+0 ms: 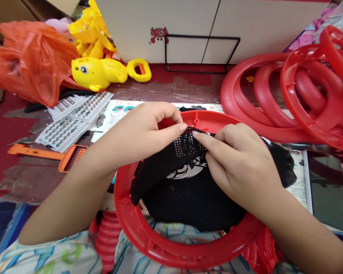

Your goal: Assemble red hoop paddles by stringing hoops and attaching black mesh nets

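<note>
A red plastic ring [160, 249] lies over my lap and the table's near edge, its inner side with small pegs facing up. Across its opening is spread a black mesh fabric [194, 201] with a white print. My left hand [151, 129] pinches the fabric's edge between thumb and forefinger near the ring's far rim. Just to the right, my right hand [241, 163] rests on the same edge, forefinger extended to it and the other fingers curled; what lies under them is hidden. Part of the fabric hangs over the ring's right side.
Several red rings [257, 121] are stacked at right, beside a dark-screened tablet [328, 186]. A yellow toy [100, 72], an orange plastic bag [34, 57], battery trays [65, 131] and an orange handled piece [37, 151] lie at left. A black wire stand [202, 37] is behind.
</note>
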Available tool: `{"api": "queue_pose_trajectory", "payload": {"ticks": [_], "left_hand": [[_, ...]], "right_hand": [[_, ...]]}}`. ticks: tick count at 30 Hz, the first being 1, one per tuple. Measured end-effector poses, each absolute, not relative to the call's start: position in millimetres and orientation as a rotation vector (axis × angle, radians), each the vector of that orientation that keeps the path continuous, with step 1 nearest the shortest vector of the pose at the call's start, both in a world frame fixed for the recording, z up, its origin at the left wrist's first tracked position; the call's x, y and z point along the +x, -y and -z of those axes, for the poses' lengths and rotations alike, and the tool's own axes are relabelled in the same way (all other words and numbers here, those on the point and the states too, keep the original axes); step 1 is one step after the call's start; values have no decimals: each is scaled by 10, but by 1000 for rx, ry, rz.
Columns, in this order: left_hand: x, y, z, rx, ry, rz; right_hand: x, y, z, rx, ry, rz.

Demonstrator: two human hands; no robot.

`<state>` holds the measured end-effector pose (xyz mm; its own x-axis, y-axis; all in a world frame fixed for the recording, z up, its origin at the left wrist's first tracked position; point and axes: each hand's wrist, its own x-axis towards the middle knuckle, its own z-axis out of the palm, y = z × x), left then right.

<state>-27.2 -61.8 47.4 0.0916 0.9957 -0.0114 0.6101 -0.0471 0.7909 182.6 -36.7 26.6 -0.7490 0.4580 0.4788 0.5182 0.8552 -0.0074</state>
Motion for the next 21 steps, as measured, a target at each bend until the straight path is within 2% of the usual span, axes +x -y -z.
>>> {"api": "queue_pose_trajectory", "payload": {"ticks": [21], "left_hand": [[-143, 624, -443, 1977, -1810, -777]], "right_hand": [[1785, 385, -281, -808, 2591, 235]]}}
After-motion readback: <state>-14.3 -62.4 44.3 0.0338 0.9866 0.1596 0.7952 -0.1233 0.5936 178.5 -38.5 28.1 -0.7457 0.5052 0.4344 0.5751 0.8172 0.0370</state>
